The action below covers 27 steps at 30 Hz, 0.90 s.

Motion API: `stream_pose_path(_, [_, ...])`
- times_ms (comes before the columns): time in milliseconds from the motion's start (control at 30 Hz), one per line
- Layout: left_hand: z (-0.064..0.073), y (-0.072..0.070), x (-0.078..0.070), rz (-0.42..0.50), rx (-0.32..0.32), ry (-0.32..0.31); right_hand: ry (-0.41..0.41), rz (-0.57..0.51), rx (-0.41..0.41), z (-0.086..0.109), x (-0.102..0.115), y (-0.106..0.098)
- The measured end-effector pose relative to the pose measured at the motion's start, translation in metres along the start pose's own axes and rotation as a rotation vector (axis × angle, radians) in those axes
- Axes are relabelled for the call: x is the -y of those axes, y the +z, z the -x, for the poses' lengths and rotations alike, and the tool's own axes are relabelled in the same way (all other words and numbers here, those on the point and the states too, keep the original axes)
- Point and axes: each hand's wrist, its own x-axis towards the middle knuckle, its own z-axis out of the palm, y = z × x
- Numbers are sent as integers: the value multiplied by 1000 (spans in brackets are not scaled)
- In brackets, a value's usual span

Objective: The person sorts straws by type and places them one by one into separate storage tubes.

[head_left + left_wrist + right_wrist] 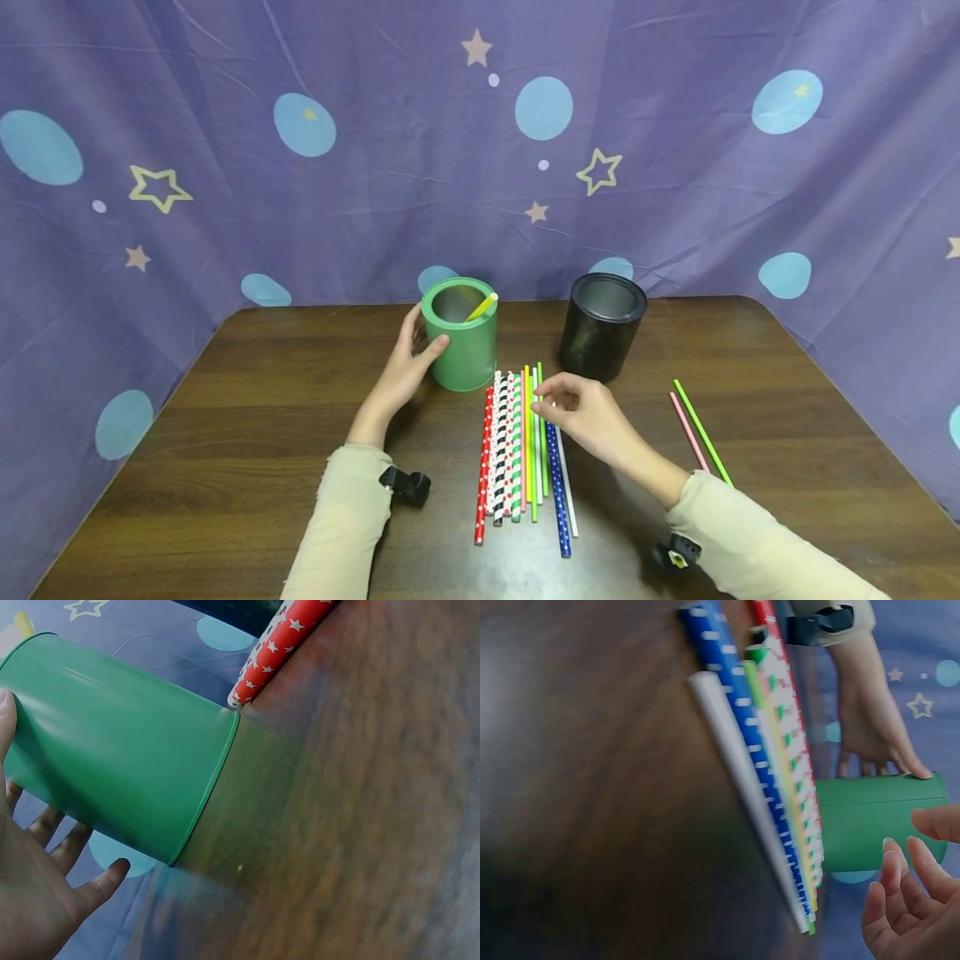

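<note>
On the left stands a green can (467, 360), upright, with one yellow straw (482, 307) leaning out of its mouth. My left hand (399, 372) holds this can from its left side, thumb across the front and fingers round behind. A row of paper straws lies to the right of the can, among them a red one with white stars (279, 651), a black-striped one (499, 462) and a blue one (742, 712). Over the far end of the row hovers my right hand (598, 419), thumb and forefinger bent toward each other with a gap and nothing between them.
A black can (597, 343) stands upright at the back, right of the green one. Two loose straws, pink (688, 431) and green (702, 432), lie on the right part of the wooden table (247, 442). A purple patterned cloth (420, 125) hangs behind the table.
</note>
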Motion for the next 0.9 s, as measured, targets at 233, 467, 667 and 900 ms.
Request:
stream_pose_path(233, [1, 0, -3, 5, -1, 7, 65, 49, 35, 12, -15, 0])
stream_pose_path(467, [-1, 0, -1, 5, 1, 10, 81, 106, 57, 18, -22, 0])
stream_pose_path(667, [1, -1, -2, -9, 9, -10, 87, 130, 68, 20, -29, 1])
stream_pose_path(900, [1, 0, -3, -16, 9, -11, 109, 172, 67, 19, -33, 5])
